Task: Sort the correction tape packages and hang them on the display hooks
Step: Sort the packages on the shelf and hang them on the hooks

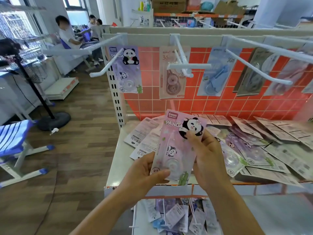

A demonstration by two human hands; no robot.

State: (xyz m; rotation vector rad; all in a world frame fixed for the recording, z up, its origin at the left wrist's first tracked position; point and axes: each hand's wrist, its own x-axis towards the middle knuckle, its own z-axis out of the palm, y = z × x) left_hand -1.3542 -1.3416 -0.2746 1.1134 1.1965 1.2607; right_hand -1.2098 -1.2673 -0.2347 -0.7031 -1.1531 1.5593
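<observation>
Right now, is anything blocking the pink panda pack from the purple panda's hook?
Nothing visible. The left hand and right hand hold the pink panda pack; open air leads up to the hook.

Wood-plank floor point(81, 146), red tiled panel point(220, 106), bright windows point(76, 4), blue-striped chair point(15, 134)

Pink panda correction tape package point(176, 146) held upright, face-up, above scattered packages point(264, 146).

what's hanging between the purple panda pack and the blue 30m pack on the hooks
In the head view, one peach pack marked 36 hangs there.
</observation>
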